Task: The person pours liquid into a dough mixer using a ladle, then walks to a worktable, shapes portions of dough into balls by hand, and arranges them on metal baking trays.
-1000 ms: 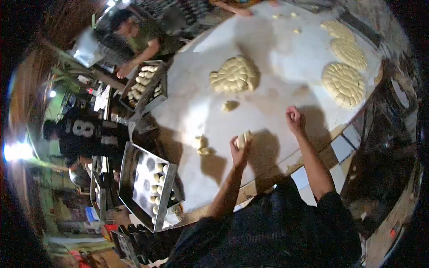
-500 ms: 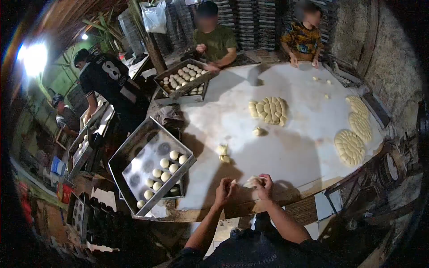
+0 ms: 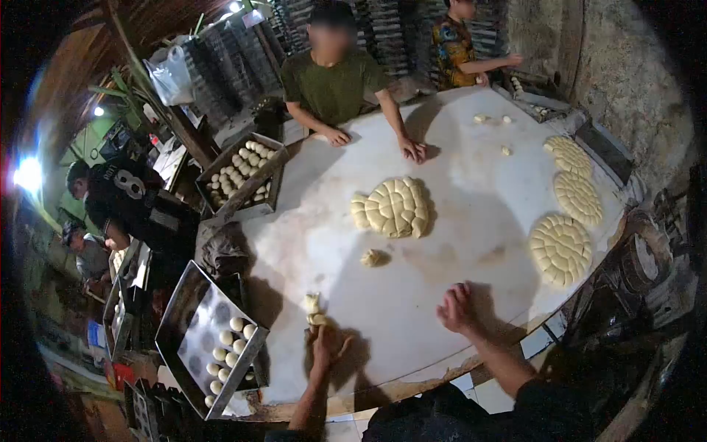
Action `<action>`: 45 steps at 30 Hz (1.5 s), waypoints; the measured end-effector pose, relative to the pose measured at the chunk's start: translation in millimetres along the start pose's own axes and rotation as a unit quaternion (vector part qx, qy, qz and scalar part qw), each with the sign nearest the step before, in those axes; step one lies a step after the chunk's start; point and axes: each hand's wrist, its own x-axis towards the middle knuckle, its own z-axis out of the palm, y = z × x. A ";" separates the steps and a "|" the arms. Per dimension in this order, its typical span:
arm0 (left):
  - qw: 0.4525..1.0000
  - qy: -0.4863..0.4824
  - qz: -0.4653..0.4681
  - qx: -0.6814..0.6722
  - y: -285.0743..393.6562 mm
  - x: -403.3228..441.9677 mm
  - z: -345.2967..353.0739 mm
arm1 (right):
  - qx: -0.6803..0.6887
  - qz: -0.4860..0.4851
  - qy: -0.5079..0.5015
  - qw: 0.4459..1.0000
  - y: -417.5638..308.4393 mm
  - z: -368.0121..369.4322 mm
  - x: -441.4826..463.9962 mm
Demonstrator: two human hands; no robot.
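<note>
My left hand (image 3: 325,349) is low over the near left of the table, thumb spread away and fingers stretched toward two small dough pieces (image 3: 315,312). Its fingertips reach the nearer piece; I cannot tell if they press on it. To the right, my right hand (image 3: 457,309) rests low over the tabletop with its fingers curled inward. Whatever lies under that palm is hidden. A single dough lump (image 3: 375,258) sits farther in, between the hands. Beyond it lies a large dough slab (image 3: 392,208) scored into many chunks.
A metal tray (image 3: 259,346) with round dough balls stands at left; another filled tray (image 3: 278,168) is behind it. Several cut dough rounds (image 3: 561,250) line the right side. Across the white table (image 3: 449,353), a person in a green shirt (image 3: 335,87) has both hands on it.
My hands have parted: the left moved left toward the dough pieces, the right moved right onto the table. The dough held between them is out of sight. The green-shirted person's hands came onto the table.
</note>
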 end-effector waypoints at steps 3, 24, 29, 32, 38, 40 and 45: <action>0.998 0.018 -0.059 -0.014 80.3 13.1 16.5 | 0.059 0.015 -0.075 0.995 -32.6 12.8 4.5; 0.979 -0.141 0.039 0.142 -38.3 -97.6 3.7 | 0.072 -0.098 -0.151 0.981 42.5 -15.2 12.6; 0.978 0.097 -0.023 0.181 -96.3 -29.7 38.2 | -0.011 0.032 0.082 0.996 17.4 45.2 77.2; 0.962 0.095 -0.164 0.194 -75.0 -15.9 87.5 | 0.083 0.077 0.035 0.993 -11.7 66.9 74.0; 0.999 0.025 0.028 0.019 -20.4 -96.4 23.7 | 0.009 0.011 0.029 0.999 -16.4 68.8 16.7; 0.994 -0.062 -0.070 -0.060 -9.1 -88.8 -22.9 | 0.203 0.233 -0.036 0.950 -25.5 65.4 18.6; 0.883 -0.148 -0.260 -0.362 -36.0 -85.4 -36.7 | 0.350 0.103 -0.093 0.926 -172.8 129.5 32.0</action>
